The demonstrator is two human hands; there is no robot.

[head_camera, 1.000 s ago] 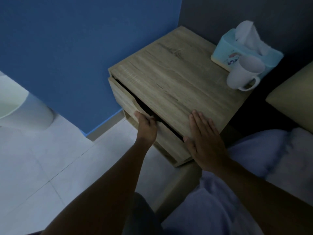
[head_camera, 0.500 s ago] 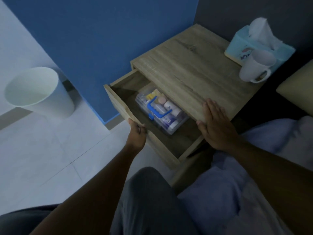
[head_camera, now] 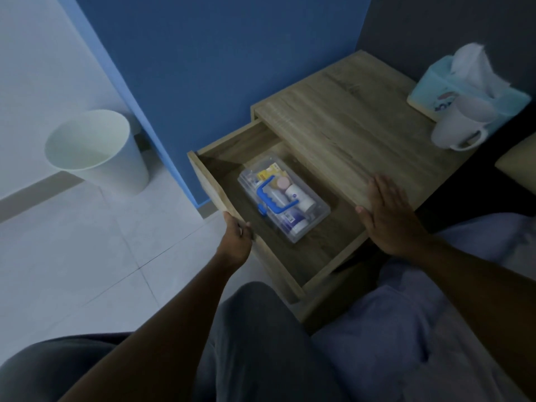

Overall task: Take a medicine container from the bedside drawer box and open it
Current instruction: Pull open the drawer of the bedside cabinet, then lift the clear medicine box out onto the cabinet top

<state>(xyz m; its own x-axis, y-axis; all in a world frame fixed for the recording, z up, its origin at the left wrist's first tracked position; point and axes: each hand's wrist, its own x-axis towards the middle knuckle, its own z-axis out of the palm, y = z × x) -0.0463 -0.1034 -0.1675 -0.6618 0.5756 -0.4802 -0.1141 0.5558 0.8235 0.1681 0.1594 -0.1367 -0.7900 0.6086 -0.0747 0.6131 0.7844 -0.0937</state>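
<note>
The wooden bedside box (head_camera: 356, 123) has its drawer (head_camera: 229, 146) pulled far out. Inside the drawer lies a clear plastic medicine container (head_camera: 316, 211) with a blue handle on its lid; small bottles and packets show through it. My left hand (head_camera: 235, 237) grips the top edge of the drawer front, left of the container. My right hand (head_camera: 387, 214) rests flat, fingers apart, on the front corner of the box top, to the right of the container.
A blue tissue box (head_camera: 452, 91) and a white mug (head_camera: 461, 126) stand on the box top at the far right. A white bin (head_camera: 95, 149) sits on the tiled floor to the left, by the blue wall. My knees and a bed are below.
My left hand has pulled the drawer from nearly closed to wide open, uncovering the medicine container. My right hand has stayed pressed on the box top.
</note>
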